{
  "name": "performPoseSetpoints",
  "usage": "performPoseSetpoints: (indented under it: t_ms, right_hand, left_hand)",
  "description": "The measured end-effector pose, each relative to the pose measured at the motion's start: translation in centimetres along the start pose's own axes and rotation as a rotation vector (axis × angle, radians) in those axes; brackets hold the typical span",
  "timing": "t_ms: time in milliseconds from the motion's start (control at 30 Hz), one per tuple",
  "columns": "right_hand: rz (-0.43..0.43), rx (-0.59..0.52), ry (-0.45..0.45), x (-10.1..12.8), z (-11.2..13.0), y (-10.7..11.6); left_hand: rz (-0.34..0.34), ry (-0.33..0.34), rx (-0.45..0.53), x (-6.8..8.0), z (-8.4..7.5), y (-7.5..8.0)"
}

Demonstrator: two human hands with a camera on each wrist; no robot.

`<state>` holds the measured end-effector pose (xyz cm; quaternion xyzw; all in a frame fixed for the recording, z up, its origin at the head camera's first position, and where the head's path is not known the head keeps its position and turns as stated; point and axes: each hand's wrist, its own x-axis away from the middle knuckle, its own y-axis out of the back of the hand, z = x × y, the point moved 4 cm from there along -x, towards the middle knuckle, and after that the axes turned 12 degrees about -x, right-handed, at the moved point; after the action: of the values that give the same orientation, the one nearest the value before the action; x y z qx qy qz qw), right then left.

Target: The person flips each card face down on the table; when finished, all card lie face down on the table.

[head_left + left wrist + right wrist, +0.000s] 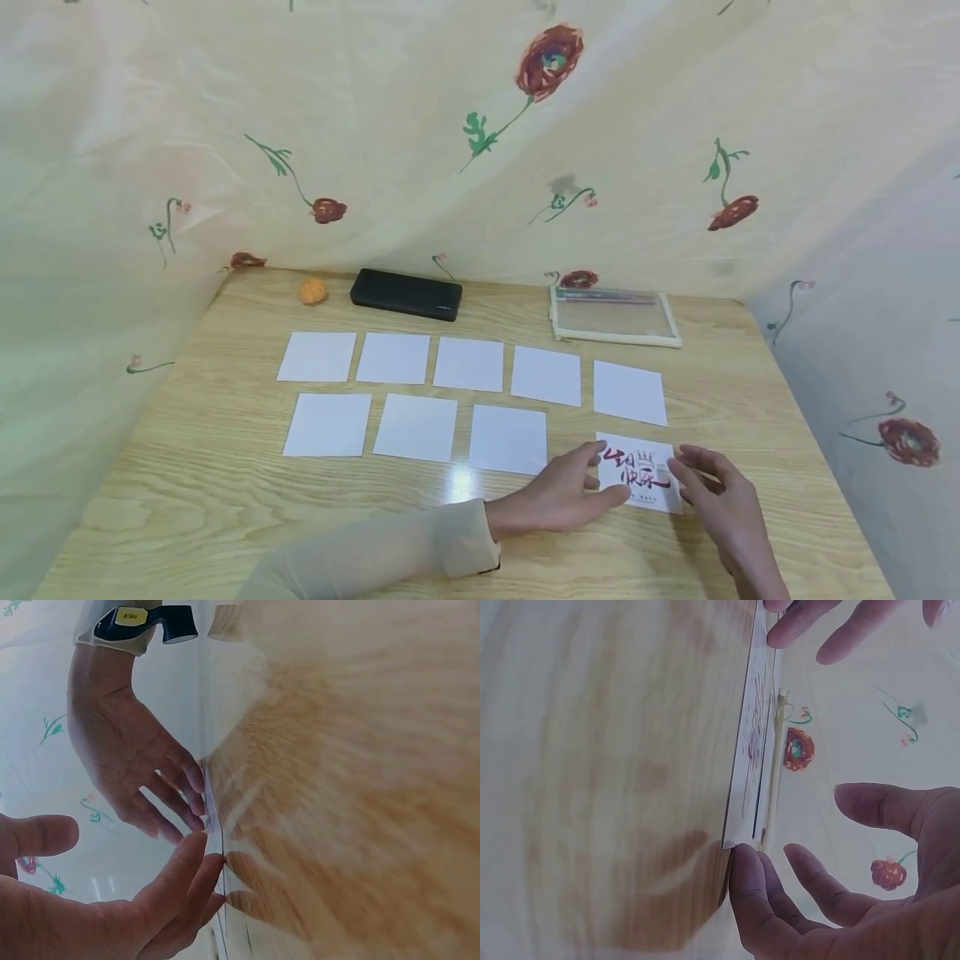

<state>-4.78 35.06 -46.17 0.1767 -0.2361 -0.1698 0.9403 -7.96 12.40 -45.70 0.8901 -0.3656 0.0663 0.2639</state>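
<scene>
A white card printed with red and black brush lettering [637, 477] lies flat on the wooden table [187, 500], at the right end of the front row. My left hand [600, 477] touches its left edge with straight fingers. My right hand [686, 473] touches its right edge, fingers also extended. The left wrist view shows my left hand [187, 877] and my right hand [176, 802] meeting at the card's thin edge [215, 825]. In the right wrist view, the right fingertips [746, 877] sit at the corner of the card [751, 742], with the left fingers [810, 626] at the far end.
Several blank white cards [468, 364] lie in two rows across the table. Along the back edge are a black case [406, 294], a small orange ball [312, 291] and a clear zip pouch [613, 315]. Floral cloth [525, 125] hangs around the table.
</scene>
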Motion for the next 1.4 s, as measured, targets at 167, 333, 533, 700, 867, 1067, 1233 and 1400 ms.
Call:
performPoseSetpoints:
  t_ms: [167, 333, 533, 700, 867, 1067, 1233, 1400]
  right_hand:
    - [-0.011, 0.005, -0.003, 0.0, 0.0, -0.1]
    - [-0.008, 0.0, -0.002, 0.0, -0.1, -0.1]
    - [0.027, -0.025, -0.04, -0.4, -0.1, 0.0]
    - [0.059, -0.06, -0.044, -0.7, -0.1, 0.5]
    - [0.114, -0.141, 0.014, -0.7, -0.1, 1.2]
    - [0.154, -0.196, 0.004, -1.0, 0.2, 1.3]
    - [0.18, -0.254, -0.034, -1.1, 0.3, 1.2]
    - [0.218, -0.292, -0.041, -0.9, 0.4, 0.8]
  left_hand:
    - [0.006, 0.027, 0.019, 0.1, -0.1, 0.0]
    - [-0.004, 0.035, 0.011, 0.2, -0.2, -0.1]
    - [-0.012, 0.013, -0.014, 0.3, -0.1, -0.1]
    - [-0.01, 0.004, -0.006, 0.6, 0.0, 0.1]
    - [-0.01, -0.012, -0.01, 1.0, 0.3, 0.5]
    - [-0.006, 0.017, 0.019, 1.1, 0.3, 1.0]
    - [-0.003, 0.026, 0.017, 1.2, 0.4, 1.4]
    - [0.004, 0.01, 0.002, 1.0, 0.3, 1.6]
